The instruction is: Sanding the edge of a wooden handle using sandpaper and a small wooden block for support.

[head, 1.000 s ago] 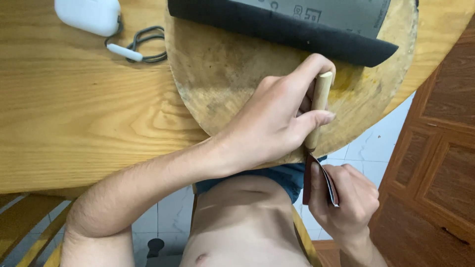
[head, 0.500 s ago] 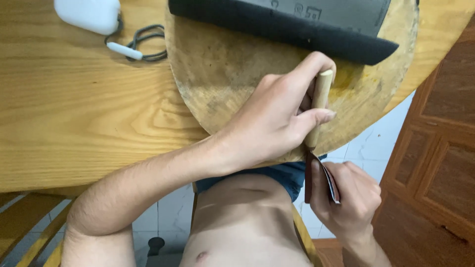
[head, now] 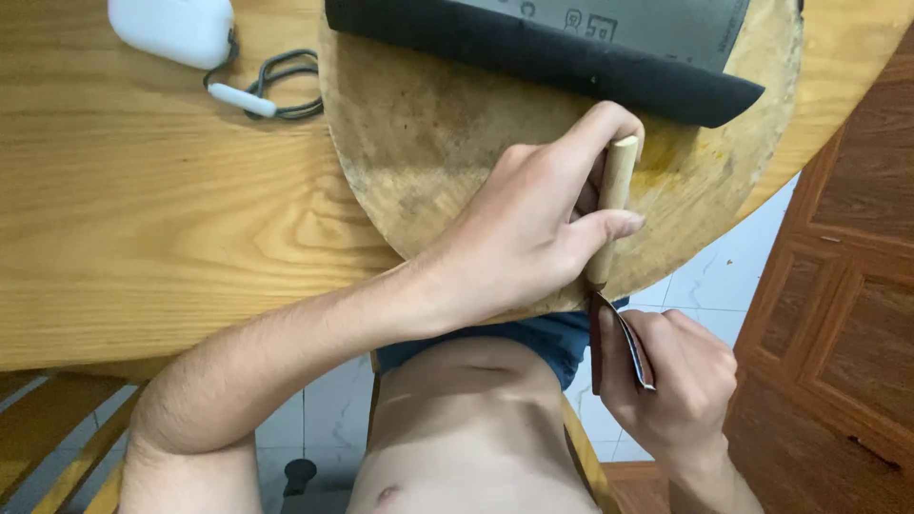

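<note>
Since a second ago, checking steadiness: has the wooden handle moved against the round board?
No. The wooden handle in the left hand sits at the same spot near the round board edge.

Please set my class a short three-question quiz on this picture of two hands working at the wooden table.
1. True or false: the left hand grips a wooden handle.
2. Where is the right hand? A) on the round board B) below the table edge C) on the white charger
3. In a few words: what does the right hand pinch?

Key: 1 true; 2 B; 3 a folded dark sheet, wrapped around the tool's lower end.
</note>
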